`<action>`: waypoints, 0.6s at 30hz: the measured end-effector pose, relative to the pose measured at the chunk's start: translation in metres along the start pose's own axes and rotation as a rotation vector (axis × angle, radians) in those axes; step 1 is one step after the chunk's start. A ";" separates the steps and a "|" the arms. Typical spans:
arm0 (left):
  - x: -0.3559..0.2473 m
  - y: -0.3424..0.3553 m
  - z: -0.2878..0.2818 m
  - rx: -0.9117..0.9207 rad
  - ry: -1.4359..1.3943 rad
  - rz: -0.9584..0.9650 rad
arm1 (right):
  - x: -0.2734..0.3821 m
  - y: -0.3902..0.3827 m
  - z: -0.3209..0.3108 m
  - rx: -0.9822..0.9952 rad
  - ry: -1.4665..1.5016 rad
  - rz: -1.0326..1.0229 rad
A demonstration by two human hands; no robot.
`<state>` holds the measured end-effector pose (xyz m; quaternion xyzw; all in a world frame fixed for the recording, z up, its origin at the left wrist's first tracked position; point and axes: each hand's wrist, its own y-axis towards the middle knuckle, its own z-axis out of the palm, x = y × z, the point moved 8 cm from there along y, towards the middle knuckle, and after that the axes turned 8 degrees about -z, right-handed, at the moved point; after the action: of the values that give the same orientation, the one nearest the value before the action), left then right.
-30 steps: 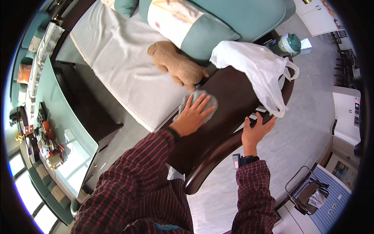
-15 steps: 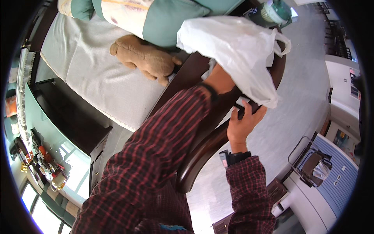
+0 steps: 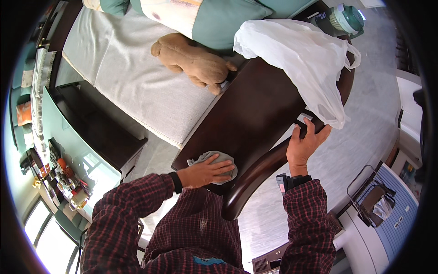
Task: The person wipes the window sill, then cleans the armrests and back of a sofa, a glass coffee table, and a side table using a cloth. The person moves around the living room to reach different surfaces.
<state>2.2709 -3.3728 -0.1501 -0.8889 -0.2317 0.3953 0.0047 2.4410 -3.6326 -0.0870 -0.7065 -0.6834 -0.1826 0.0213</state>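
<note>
A grey cloth (image 3: 230, 176) lies bunched on the dark wooden panel (image 3: 246, 114) near its close end. Over it my left hand (image 3: 206, 172) presses down, fingers extended across the cloth and keeping hold of it. Farther right, my right hand (image 3: 303, 148) rests at the curved wooden armrest (image 3: 258, 173), its fingers spread and nothing held in them. Just beyond those fingertips hangs the lower end of a white plastic bag (image 3: 296, 55), which covers the far part of the panel.
To the left is a pale seat cushion (image 3: 132, 82) with a brown plush toy (image 3: 194, 61) and a green pillow (image 3: 223, 23). A green-lidded jug (image 3: 344, 20) stands at the far right. A glass-topped table (image 3: 77, 137) bears several small items. A folded cart (image 3: 372, 201) stands right.
My left hand has drawn back from under the bag's edge to the panel's near end, bringing the grey cloth along. My right hand stays at the armrest. The view has shifted slightly.
</note>
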 end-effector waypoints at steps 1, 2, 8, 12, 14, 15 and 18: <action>0.007 0.007 -0.002 0.029 -0.062 0.025 | -0.002 -0.001 0.002 0.012 -0.009 -0.002; 0.018 0.018 -0.003 0.112 -0.117 0.023 | -0.002 -0.002 0.003 0.019 -0.014 -0.022; 0.101 0.115 -0.125 -0.446 0.221 -0.184 | -0.009 -0.004 0.005 0.027 -0.066 -0.032; 0.081 0.084 -0.107 -0.452 0.225 -0.263 | -0.005 -0.003 0.004 0.025 -0.046 -0.048; 0.060 0.047 -0.060 -0.293 0.199 -0.303 | -0.003 -0.003 0.003 0.009 -0.021 -0.041; 0.046 0.024 -0.035 -0.209 0.199 -0.312 | -0.003 -0.003 0.003 -0.002 0.000 -0.034; -0.007 -0.042 0.049 0.133 0.066 -0.298 | -0.004 -0.006 0.001 -0.022 0.040 -0.007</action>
<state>2.2152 -3.3466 -0.1712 -0.8549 -0.3339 0.3754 0.1295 2.4356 -3.6353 -0.0907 -0.7005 -0.6833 -0.2042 0.0265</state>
